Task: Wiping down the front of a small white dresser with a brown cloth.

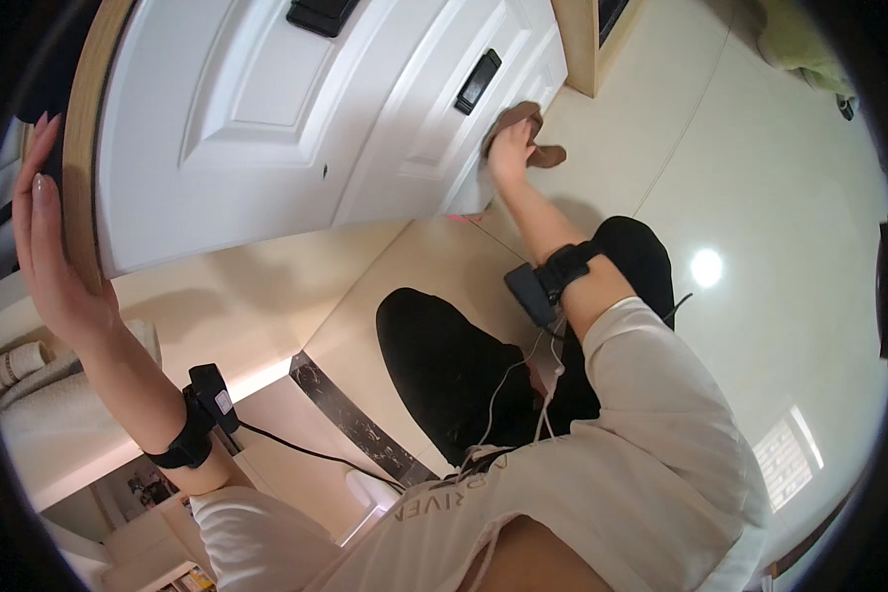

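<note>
A cabinet with white panelled fronts (281,170) and a light wooden top (81,148) stands before me. My left hand (63,274) rests against the edge of that top, its fingers stretched out along it. Low on the cabinet, close to the floor, my right hand (512,154) holds a brown cloth (551,156) against the white front. Part of the cloth hangs loose past my fingers. Two black handles are on the fronts: a nearer one (324,13), cut off by the frame's upper rim, and a smaller-looking one (478,81) close to the cloth.
Glossy pale floor tiles (710,170) extend to the right. Dark marbled trim (355,414) crosses the floor at lower left. Folded pale textiles (81,377) lie at left. A black cable (311,451) runs from my left forearm's strapped device (211,396). A green item (799,41) sits at upper right.
</note>
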A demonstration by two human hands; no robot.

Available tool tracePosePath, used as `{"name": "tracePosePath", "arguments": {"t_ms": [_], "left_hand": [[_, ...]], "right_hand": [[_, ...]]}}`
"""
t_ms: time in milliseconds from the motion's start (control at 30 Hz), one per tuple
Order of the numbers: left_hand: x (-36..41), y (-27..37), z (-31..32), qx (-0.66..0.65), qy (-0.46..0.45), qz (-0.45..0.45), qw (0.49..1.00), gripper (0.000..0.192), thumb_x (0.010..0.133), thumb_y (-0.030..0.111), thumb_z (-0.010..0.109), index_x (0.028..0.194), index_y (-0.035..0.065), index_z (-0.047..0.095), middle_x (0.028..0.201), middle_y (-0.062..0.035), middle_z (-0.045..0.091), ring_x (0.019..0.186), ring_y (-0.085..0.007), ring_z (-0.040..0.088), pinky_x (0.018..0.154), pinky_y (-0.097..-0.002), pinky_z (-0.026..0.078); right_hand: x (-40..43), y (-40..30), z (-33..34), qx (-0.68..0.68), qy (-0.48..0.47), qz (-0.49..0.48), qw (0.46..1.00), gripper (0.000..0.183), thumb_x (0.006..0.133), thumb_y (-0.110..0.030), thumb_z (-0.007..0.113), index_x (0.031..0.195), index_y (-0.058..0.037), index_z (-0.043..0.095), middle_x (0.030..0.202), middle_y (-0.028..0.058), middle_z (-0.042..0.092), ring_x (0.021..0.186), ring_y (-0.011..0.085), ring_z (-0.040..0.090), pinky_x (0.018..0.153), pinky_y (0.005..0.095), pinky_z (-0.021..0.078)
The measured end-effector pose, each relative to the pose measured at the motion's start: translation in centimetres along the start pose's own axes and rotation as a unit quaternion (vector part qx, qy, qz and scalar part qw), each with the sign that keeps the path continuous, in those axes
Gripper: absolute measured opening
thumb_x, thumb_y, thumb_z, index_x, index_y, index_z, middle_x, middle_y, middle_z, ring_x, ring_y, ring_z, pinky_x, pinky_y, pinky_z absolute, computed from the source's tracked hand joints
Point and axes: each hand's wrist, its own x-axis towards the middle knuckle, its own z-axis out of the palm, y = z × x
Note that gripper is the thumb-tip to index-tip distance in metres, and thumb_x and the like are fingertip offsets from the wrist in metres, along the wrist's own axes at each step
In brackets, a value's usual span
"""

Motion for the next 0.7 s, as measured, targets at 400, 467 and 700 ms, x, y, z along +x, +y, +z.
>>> {"name": "tracePosePath", "arguments": {"t_ms": [400, 467, 700], "left_hand": [[0.0, 0.2, -0.6, 0.012, 0.006, -0.027, 1.000, 0.036, 0.085, 0.019, 0.035, 0.113, 0.0003, 0.047, 0.124, -0.0136, 0.040, 0.117, -0.0201, 0.036, 0.098, -0.0306, 0.026], [0.0, 0.1, 0.2, 0.003, 0.007, -0.029, 1.000, 0.035, 0.085, 0.018, 0.035, 0.113, 0.0007, 0.047, 0.125, -0.0134, 0.039, 0.117, -0.0201, 0.036, 0.098, -0.0305, 0.026], [0.1, 0.1, -0.1, -0.019, -0.006, -0.032, 0.999, 0.035, 0.085, 0.017, 0.034, 0.112, 0.0002, 0.048, 0.125, -0.0139, 0.038, 0.118, -0.0208, 0.034, 0.098, -0.0312, 0.026]], "right_hand": [[-8.7, 1.4, 1.3, 0.054, -0.104, -0.078, 0.990, 0.051, 0.085, -0.011, 0.029, 0.132, -0.0003, 0.011, 0.136, 0.0186, 0.012, 0.128, 0.0323, 0.005, 0.101, 0.0451, 0.0016], [-3.7, -0.6, -0.7, 0.083, -0.061, -0.097, 0.990, 0.050, 0.085, -0.014, 0.026, 0.130, 0.0013, 0.011, 0.136, 0.0195, 0.014, 0.128, 0.0313, 0.007, 0.101, 0.0455, 0.0022], [-3.0, -1.1, -1.9, 0.046, -0.044, -0.190, 0.980, 0.053, 0.080, -0.006, 0.033, 0.127, 0.0086, 0.015, 0.133, 0.0222, 0.020, 0.123, 0.0349, 0.019, 0.101, 0.0468, 0.0129]]}}
